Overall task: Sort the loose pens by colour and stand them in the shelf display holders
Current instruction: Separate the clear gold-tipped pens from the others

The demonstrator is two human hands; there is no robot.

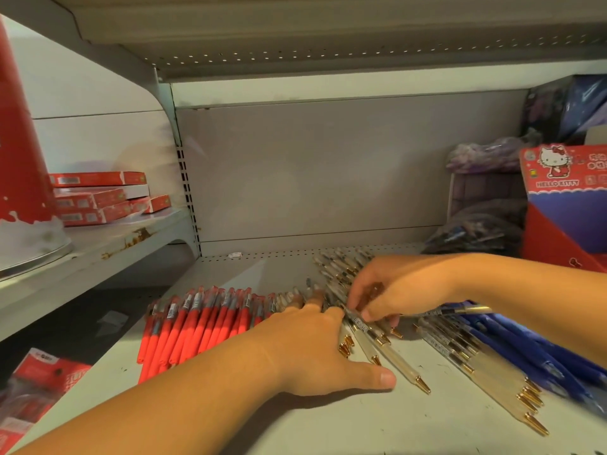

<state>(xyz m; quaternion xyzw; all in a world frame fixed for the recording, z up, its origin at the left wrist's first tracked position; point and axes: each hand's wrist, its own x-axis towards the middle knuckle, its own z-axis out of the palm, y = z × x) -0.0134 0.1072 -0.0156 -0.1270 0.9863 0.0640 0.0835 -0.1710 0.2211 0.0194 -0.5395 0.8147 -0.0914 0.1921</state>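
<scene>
Behind the blue pens [532, 349], a red box [565, 182] reads "HELLO KITTY".

The left forearm [170, 399] and right forearm [512, 287] are bare as far as the frame shows, the left hand [315, 349] has a short, rounded thumbnail, and the right hand [397, 290] is slim-fingered, its nails seemingly short too, though blurred.

red pens [193, 326] matt rubbery grips; clear pens [387, 343] glossy plastic w/ shiny gold metal tips; shelf [262, 421] matt painted metal.
</scene>
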